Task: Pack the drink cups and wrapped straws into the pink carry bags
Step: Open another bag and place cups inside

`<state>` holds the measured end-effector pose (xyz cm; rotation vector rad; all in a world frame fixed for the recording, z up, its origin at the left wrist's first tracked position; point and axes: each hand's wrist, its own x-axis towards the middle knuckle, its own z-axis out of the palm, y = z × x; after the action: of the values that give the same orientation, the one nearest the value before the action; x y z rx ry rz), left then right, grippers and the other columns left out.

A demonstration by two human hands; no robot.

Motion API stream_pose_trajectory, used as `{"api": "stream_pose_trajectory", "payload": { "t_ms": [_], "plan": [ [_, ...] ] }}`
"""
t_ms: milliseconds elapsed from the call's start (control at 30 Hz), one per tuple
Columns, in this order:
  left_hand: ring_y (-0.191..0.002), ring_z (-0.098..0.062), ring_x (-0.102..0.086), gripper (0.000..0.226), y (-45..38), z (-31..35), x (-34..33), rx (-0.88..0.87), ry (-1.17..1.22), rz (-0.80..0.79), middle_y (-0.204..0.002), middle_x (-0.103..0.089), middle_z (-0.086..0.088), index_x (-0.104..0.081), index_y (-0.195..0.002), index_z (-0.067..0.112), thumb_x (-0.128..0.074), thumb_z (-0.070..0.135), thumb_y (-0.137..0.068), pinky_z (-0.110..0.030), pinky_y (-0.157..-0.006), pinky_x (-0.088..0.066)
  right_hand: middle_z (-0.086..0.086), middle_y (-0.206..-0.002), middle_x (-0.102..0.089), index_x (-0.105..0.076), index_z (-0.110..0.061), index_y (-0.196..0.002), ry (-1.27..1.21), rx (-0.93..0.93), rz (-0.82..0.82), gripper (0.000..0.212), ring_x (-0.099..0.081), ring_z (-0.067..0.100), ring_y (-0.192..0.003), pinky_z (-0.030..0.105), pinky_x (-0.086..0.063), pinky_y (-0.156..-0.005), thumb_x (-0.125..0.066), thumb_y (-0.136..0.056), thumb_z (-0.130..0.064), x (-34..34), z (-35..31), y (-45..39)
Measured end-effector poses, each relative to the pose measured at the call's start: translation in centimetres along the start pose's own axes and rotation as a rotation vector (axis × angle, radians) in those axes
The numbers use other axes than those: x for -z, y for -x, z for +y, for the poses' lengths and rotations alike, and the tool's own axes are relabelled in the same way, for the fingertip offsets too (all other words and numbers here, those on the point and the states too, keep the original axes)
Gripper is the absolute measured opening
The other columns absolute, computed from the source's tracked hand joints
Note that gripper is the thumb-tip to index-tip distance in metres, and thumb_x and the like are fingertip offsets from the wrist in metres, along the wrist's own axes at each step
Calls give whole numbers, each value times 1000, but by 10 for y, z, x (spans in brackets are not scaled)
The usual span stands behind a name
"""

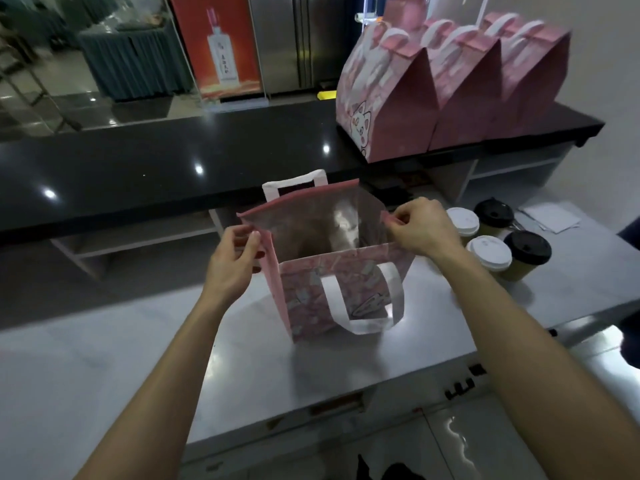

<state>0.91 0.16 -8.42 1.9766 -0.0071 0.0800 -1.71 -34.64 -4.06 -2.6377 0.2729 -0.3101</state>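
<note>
At centre frame on the grey counter (pixel 104 358), the light, limp pink carry bag (pixel 332 292) is pinched at its rim by left hand (pixel 235 261) and right hand (pixel 419 230), where it is judged best held.

No readable text anywhere. Only blurred vertical marks, perhaps characters, on the white bottle pictured on the tall red-orange poster (pixel 215 46) behind the counter. Only a cartoon cat face, no lettering, on the closed pink paper carry bag (pixel 384 98) on the black counter.
</note>
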Motion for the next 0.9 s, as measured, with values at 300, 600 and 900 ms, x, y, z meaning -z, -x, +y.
{"api": "stream_pose_trajectory", "payload": {
  "t_ms": [300, 600, 900],
  "plan": [
    [-112, -14, -70, 54, -21, 46, -99, -42, -27, -228, -128, -65, 8, -50, -147, 32, -69, 55, -102, -43, -80, -69, -6, -51, -63, -72, -21, -62, -45, -119, 8, 58, -62, 13, -48, 30, -46, -46, -66, -97, -67, 28, 87, -25],
    [-104, -22, -75, 65, -38, 58, -150, 38, -65, -170, -128, -67, -2, -36, -150, 31, -68, 54, -98, -45, -75, -69, 3, -129, -76, -71, -22, -137, 72, -64, -200, 56, -71, 27, -118, 35, -57, -94, -75, -83, -38, 47, 181, -98],
    [-105, -3, -70, 51, -9, 67, -169, 23, -85, -27, -125, -62, 19, -36, -129, 54, -58, 64, -83, -31, -82, -58, 12, -135, -64, -60, -22, -145, 270, 118, -474, 78, -67, 35, -116, 44, -58, -95, -87, -76, -45, 12, 209, -149]
  ]
}}
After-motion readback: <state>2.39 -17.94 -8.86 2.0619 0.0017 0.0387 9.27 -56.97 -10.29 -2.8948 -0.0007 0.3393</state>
